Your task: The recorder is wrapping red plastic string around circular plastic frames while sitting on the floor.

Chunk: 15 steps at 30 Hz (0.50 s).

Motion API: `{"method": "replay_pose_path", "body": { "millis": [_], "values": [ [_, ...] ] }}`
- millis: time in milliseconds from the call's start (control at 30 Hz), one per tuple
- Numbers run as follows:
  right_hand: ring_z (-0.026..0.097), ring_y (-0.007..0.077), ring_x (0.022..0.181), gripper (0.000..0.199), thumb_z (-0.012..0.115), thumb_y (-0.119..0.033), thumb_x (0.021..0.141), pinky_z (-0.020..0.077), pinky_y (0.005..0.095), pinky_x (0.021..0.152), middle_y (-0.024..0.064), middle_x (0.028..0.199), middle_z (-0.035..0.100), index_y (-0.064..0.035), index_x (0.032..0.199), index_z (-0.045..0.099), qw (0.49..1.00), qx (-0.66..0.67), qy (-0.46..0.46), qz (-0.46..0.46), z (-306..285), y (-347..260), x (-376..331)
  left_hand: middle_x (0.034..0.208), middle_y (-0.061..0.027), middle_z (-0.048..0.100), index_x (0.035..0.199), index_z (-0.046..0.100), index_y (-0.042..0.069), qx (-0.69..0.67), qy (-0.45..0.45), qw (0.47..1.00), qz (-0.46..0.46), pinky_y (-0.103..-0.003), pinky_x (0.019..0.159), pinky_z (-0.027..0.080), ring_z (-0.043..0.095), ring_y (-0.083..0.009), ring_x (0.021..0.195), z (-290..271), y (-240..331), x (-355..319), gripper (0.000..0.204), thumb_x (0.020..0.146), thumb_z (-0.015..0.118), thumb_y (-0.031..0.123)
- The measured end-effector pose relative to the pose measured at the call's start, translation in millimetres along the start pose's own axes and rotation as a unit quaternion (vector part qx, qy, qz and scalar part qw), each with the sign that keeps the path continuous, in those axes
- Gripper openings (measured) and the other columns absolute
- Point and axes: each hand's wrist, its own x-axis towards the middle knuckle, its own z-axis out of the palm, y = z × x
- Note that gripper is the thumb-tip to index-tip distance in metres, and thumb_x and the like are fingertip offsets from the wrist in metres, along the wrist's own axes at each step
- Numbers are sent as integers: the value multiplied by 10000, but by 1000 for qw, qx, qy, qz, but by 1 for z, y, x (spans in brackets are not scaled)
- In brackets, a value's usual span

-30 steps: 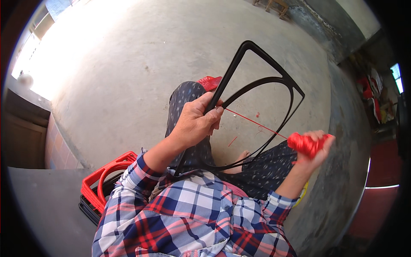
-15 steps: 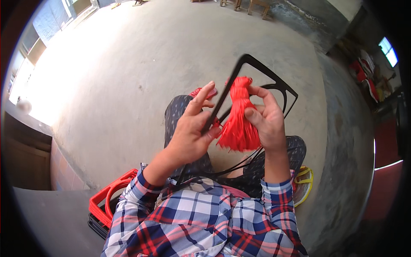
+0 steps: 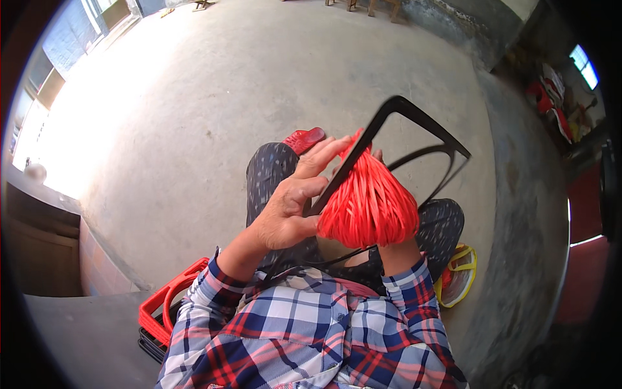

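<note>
A hank of red plastic strands (image 3: 370, 206) hangs in front of me, narrow at the top and spreading into looped ends below. My right hand (image 3: 378, 156) is mostly hidden behind it, wrapped round it from the back, with only a fingertip showing. A black frame (image 3: 421, 117) with rounded corners and a curved inner bar stands tilted over my lap. Its left bar crosses in front of the hank. My left hand (image 3: 291, 201) grips that bar low down near the thumb, its longer fingers stretching up to the hank's neck.
Beside my left hip, a red frame (image 3: 170, 295) lies on top of black ones (image 3: 150, 343). A yellow-rimmed item (image 3: 459, 275) is by my right knee. A red shoe (image 3: 303, 139) shows past my left knee. Wooden stools (image 3: 382, 8) stand far off on the concrete floor (image 3: 194, 129).
The red hank has turned, so its looped ends face me and my right hand has gone behind it. The frame has shifted right and slightly nearer. My left fingers have moved onto the hank's neck.
</note>
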Motion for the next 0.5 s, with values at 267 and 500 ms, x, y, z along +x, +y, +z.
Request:
{"method": "replay_pose_path", "body": {
  "millis": [267, 500],
  "values": [
    [635, 196, 978, 323, 569, -350, 968, 516, 353, 879, 69, 1081, 669, -64, 1115, 599, 877, -306, 173, -327, 8, -23, 33, 1581, -176, 254, 897, 664, 5, 21, -4, 999, -37, -502, 1172, 118, 97, -409, 1484, 0, -5, -3, 259, 763, 756, 206],
    [575, 319, 1134, 407, 620, -366, 861, 504, 465, 916, 187, 1234, 564, -11, 1048, 547, 861, -425, 80, -268, 7, -25, -26, 1103, -33, 574, 974, 625, 11, -115, 84, 967, -210, -289, 818, 485, 549, -127, 951, 1, -7, -14, 152, 888, 689, 118]
  ]
}}
